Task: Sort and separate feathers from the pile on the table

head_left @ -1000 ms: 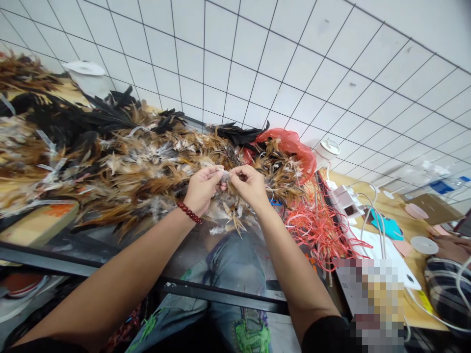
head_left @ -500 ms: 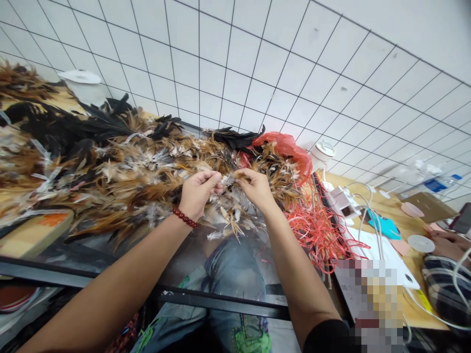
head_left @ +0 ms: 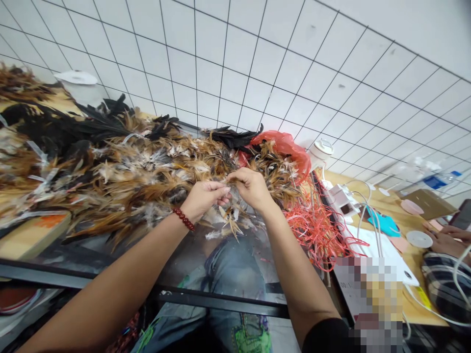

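A big heap of brown, black and white feathers (head_left: 121, 166) covers a glass-topped table (head_left: 206, 264). My left hand (head_left: 204, 198), with a red bead bracelet on the wrist, is closed in a pinch on a small bunch of feathers (head_left: 231, 215) at the heap's near edge. My right hand (head_left: 250, 187) is closed too, fingers pinched on the top of the same bunch, touching the left fingertips. The feather tips hang down below both hands.
A red plastic bag (head_left: 287, 147) lies behind the heap, with a tangle of red bands (head_left: 320, 230) to its right. Further right a wooden table holds white cables (head_left: 368, 215), a white box and round lids. Another person's hand (head_left: 447, 240) rests at the right edge.
Both hands have sunk slightly and drawn closer together. The left hand's fingers have turned to lie under the right hand's pinch on the bunch.
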### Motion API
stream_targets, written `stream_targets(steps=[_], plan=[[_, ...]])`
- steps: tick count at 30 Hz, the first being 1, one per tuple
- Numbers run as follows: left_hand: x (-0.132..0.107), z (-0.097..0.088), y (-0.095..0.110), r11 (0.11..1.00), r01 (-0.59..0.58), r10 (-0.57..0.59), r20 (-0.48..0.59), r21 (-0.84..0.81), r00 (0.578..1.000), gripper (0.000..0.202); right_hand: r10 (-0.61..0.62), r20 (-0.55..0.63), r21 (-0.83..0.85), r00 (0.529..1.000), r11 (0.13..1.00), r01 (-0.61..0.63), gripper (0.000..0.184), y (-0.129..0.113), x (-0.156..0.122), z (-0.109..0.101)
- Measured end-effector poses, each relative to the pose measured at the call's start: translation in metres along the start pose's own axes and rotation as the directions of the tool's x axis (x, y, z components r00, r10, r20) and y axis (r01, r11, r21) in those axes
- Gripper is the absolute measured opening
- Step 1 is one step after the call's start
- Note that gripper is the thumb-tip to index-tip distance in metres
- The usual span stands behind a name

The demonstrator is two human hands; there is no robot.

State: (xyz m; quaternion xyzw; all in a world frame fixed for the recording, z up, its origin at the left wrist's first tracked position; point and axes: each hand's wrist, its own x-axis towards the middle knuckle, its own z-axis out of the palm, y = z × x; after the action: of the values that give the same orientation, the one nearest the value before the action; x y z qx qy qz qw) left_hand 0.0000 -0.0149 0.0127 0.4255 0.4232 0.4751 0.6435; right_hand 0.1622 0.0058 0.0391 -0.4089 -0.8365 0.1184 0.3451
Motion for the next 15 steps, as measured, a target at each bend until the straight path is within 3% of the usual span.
stream_targets(steps=[2, 4, 6, 8, 11, 13, 15], plan=[[0.000, 0.001, -0.003, 0.999, 0.016, -0.014, 0.051, -0.032, 0.999, 0.030, -0.002, -0.009, 0.021, 1.000, 1.000, 0.002, 0.030, -0.003, 0.001, 0.003], [0.001, 0.001, -0.005, 0.994, 0.018, -0.013, 0.047, -0.108, 0.999, 0.031, 0.050, -0.111, 0.047, 0.993, 0.998, -0.045, 0.031, -0.002, 0.003, 0.005], [0.003, 0.000, -0.005, 0.983, -0.012, 0.010, -0.009, -0.182, 1.000, 0.032, 0.162, -0.227, 0.123, 0.960, 0.983, -0.136, 0.038, 0.002, 0.004, 0.005], [0.005, -0.001, -0.005, 0.969, -0.067, 0.051, -0.074, -0.237, 0.996, 0.035, 0.300, -0.242, 0.230, 0.923, 0.942, -0.245, 0.036, 0.007, 0.005, 0.004], [0.008, -0.002, -0.004, 0.950, -0.144, 0.108, -0.143, -0.276, 0.984, 0.036, 0.391, -0.018, 0.386, 0.920, 0.852, -0.354, 0.019, 0.010, 0.005, 0.007], [0.008, -0.002, -0.004, 0.948, -0.179, 0.134, -0.178, -0.263, 0.975, 0.036, 0.337, 0.160, 0.500, 0.928, 0.782, -0.371, 0.017, 0.007, 0.006, 0.012], [0.008, -0.002, -0.005, 0.946, -0.240, 0.195, -0.208, -0.219, 0.958, 0.034, 0.287, 0.229, 0.585, 0.930, 0.723, -0.367, 0.018, 0.003, 0.006, 0.018]])
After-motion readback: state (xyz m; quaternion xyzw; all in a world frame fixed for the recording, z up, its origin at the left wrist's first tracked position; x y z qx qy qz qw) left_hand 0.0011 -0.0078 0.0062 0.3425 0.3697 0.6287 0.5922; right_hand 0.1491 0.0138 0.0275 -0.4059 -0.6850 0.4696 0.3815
